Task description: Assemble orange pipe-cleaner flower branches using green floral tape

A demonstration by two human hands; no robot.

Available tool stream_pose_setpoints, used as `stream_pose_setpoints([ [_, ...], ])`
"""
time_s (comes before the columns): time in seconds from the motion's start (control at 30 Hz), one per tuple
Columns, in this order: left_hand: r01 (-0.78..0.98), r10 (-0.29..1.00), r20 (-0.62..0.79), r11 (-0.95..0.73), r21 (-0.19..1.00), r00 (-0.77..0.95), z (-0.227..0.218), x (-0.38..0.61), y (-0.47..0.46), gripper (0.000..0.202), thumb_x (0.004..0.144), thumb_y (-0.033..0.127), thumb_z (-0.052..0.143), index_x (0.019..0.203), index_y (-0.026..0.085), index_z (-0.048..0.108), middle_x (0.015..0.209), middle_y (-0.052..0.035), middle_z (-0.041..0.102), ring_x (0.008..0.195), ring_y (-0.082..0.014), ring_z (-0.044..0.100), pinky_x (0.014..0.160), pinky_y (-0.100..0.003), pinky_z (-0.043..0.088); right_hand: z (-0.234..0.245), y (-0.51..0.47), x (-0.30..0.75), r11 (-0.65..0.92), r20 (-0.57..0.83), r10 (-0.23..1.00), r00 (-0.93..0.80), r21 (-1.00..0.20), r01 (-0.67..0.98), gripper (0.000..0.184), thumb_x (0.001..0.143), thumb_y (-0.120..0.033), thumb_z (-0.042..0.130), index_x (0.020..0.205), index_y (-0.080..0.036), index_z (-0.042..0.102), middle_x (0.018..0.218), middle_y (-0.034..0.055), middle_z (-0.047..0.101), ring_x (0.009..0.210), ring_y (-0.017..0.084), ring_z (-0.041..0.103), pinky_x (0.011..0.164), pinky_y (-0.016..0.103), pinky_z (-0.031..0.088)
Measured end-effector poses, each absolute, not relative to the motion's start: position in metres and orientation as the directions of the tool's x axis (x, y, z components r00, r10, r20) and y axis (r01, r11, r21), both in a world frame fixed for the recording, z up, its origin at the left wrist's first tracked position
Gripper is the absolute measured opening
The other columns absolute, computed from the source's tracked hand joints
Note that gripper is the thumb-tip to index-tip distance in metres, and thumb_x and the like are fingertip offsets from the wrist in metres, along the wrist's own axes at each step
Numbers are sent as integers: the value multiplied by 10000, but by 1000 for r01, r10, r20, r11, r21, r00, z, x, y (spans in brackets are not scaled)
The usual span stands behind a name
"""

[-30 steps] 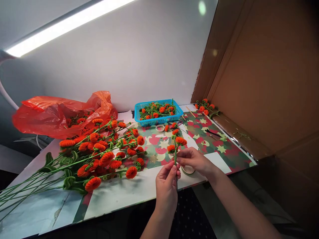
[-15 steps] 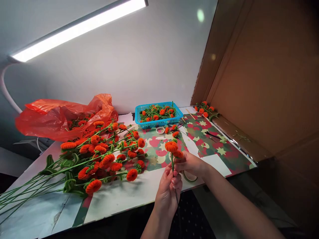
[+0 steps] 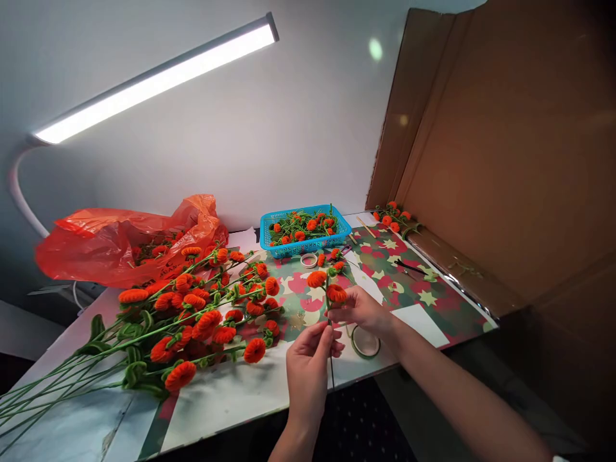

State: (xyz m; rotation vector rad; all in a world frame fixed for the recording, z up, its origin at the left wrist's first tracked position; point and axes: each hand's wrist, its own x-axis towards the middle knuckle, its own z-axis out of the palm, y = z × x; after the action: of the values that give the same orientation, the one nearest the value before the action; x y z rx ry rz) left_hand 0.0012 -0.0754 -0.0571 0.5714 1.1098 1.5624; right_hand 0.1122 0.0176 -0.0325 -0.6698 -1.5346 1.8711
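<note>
- My left hand (image 3: pixel 308 366): thumb and fingers drawn together around the lower stem of the orange flower spray (image 3: pixel 336 294), with no wide gap between them.
- My right hand (image 3: pixel 360 313): thumb and forefinger pinched on the same stem, just under the flower heads; the exact contact is partly hidden by my fingers.
- The spray: held upright in front of me near the table's front edge, two orange heads at the top, its thin dark stem running down below my left hand.
- Green tape roll (image 3: pixel 355 346): lying on the table just beneath my right wrist.
- Pale tape ring (image 3: pixel 303 261): farther back, beside a few small loose flowers (image 3: pixel 335 255).
- Blue basket (image 3: pixel 308 246): behind these, filled with orange flowers and green stems.
- Pile of long-stemmed flowers (image 3: pixel 208 321): to my left, in front of a red plastic bag (image 3: pixel 106 247).
</note>
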Motion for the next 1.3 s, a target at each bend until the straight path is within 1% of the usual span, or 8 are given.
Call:
stream_pose_setpoints([
  [0.13, -517, 956, -170, 23, 856, -240, -48, -5, -63, 232, 643, 294, 752, 718, 103, 642, 588, -12, 606, 478, -63, 506, 455, -169, 390, -33, 26, 109, -168, -8, 732, -682, -971, -169, 302, 589, -375, 783, 646, -119, 634, 599, -17, 575, 570, 90, 495, 547, 229, 367],
  [0.43, -884, 932, -277, 322, 339, 233, -58, -3, -59, 79, 738, 132, 638, 727, 113, 562, 558, 57, 411, 377, 22, 300, 342, -58, 228, -56, 36, 111, -445, -138, 550, -824, -883, -150, 371, 492, -428, 820, 578, -134, 612, 551, -21, 576, 522, 72, 504, 540, 207, 377],
  [0.53, -805, 943, -284, 303, 510, 175, -61, -4, -60, 137, 715, 206, 690, 709, 109, 593, 565, 32, 486, 399, 2, 378, 368, -89, 300, -55, 36, 111, -407, -111, 562, -820, -900, -157, 344, 504, -395, 821, 594, -128, 624, 554, -16, 594, 495, 71, 508, 510, 201, 374],
  [0.7, -364, 961, -117, 19, 931, -250, -55, -8, -64, 241, 672, 331, 732, 756, 111, 680, 682, -55, 668, 605, -138, 616, 622, -251, 499, -51, 35, 109, -280, -51, 692, -720, -938, -203, 266, 534, -338, 811, 565, -154, 622, 509, -42, 558, 465, 75, 479, 461, 200, 346],
  [0.83, -454, 967, -129, 16, 891, -218, -56, -11, -63, 214, 674, 311, 736, 707, 111, 669, 593, -15, 617, 520, -83, 555, 536, -190, 465, -50, 32, 108, -215, 3, 688, -725, -954, -208, 225, 579, -332, 791, 581, -150, 659, 501, -43, 552, 481, 73, 481, 490, 203, 358],
  [1.1, -889, 965, -255, 166, 426, 58, -70, 8, -62, 247, 610, 254, 782, 690, 116, 594, 513, 75, 415, 376, 13, 321, 364, -90, 294, -56, 30, 111, -489, -145, 531, -835, -857, -163, 311, 548, -356, 813, 689, -123, 662, 632, -12, 636, 564, 70, 564, 550, 193, 383],
  [1.2, -736, 972, -223, 101, 669, -70, -67, 9, -66, 246, 646, 331, 753, 702, 127, 626, 520, 41, 497, 427, -32, 434, 428, -138, 378, -56, 32, 114, -464, -136, 584, -800, -865, -192, 282, 535, -304, 826, 631, -126, 630, 658, -1, 659, 562, 81, 580, 554, 206, 398],
  [1.3, -327, 951, -91, -12, 945, -297, -62, 3, -71, 227, 673, 343, 728, 740, 133, 674, 602, -22, 626, 557, -117, 570, 568, -219, 467, -54, 33, 113, -366, -76, 657, -750, -902, -229, 242, 551, -261, 822, 622, -127, 634, 625, -10, 650, 547, 79, 559, 562, 215, 407],
])
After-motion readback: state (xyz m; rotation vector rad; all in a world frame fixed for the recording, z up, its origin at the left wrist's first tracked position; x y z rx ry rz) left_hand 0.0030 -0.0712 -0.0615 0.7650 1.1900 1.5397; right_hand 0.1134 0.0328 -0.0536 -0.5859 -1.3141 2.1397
